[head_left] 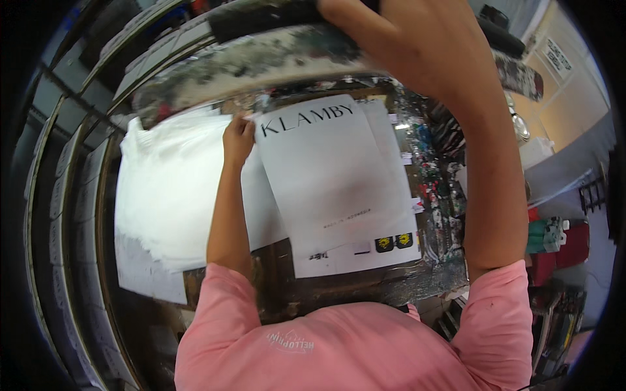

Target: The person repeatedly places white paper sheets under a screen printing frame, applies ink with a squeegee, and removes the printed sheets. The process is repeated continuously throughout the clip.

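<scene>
A flat white printed sheet (326,169) with black lettering lies slanted on the dark work table. At its upper left corner my left hand (240,135) is closed, the fingers pinching the edge. My right hand (417,49) is raised at the top of the view, in front of a black bar (274,18). Its fingers are mostly cut off by the upper edge, so I cannot tell whether it grips the bar. Left of my left forearm is a bright pile of white sheets (169,189). Another white sheet with yellow and black prints (394,243) shows beneath the lettered one.
A long paint-stained board (261,62) crosses behind the sheets. Slatted racks (72,215) stand along the left. The table's right side is crusted with paint (437,182). Green-and-white bottles (548,234) stand at the far right, near a red object (574,244).
</scene>
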The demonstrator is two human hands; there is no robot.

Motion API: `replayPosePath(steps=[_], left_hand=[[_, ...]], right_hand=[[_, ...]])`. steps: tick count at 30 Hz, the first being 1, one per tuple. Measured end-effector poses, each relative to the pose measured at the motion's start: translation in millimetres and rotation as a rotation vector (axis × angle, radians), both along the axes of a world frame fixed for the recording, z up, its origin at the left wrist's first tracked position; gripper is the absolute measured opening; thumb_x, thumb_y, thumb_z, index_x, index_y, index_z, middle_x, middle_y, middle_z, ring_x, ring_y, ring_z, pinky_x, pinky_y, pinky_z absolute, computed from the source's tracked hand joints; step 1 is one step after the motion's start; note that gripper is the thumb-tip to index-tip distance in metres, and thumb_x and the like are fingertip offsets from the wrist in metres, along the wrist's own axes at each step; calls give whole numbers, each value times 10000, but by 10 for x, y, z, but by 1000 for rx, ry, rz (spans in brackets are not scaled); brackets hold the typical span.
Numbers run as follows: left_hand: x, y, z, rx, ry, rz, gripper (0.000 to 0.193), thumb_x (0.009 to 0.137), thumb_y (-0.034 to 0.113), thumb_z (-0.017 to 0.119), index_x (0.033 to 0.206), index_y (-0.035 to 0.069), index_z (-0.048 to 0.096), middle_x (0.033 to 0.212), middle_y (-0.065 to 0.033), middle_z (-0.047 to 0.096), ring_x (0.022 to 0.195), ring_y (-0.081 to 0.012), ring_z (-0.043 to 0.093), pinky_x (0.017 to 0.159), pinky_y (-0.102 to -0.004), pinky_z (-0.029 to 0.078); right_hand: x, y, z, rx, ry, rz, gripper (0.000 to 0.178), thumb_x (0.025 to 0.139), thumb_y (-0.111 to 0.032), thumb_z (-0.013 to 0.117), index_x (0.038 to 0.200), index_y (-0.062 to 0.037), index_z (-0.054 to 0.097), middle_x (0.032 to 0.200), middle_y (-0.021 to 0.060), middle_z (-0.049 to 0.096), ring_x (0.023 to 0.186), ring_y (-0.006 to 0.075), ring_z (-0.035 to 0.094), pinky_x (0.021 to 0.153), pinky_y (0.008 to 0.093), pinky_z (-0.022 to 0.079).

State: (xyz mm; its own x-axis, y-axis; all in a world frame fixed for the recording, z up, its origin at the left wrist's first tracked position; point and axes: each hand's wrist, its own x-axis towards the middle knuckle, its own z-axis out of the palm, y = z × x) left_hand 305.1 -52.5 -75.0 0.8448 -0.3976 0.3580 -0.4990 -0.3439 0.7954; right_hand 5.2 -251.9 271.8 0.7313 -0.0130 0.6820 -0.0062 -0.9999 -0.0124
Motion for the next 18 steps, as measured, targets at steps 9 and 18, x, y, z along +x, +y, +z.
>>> replayPosePath(steps=[9,18], left_hand=[[-879,2892,-776,-291,-87,662,209,1087,202,638,1021,4,632,774,-47,644,579,-105,599,564,-281,501],[-1097,2981,-55,70,-405,600,423,1059,267,655,1401,18,663,1492,-262,580,1393,-410,540,1202,-553,370]], right_hand=[[-152,254,-364,-12,-140,-65,410,868,-349,654,738,36,598,719,231,624,752,436,644,757,521,491],[-139,99,-509,-29,-91,36,428,978,-400,650,1006,25,696,888,252,685,881,470,658,804,526,507]])
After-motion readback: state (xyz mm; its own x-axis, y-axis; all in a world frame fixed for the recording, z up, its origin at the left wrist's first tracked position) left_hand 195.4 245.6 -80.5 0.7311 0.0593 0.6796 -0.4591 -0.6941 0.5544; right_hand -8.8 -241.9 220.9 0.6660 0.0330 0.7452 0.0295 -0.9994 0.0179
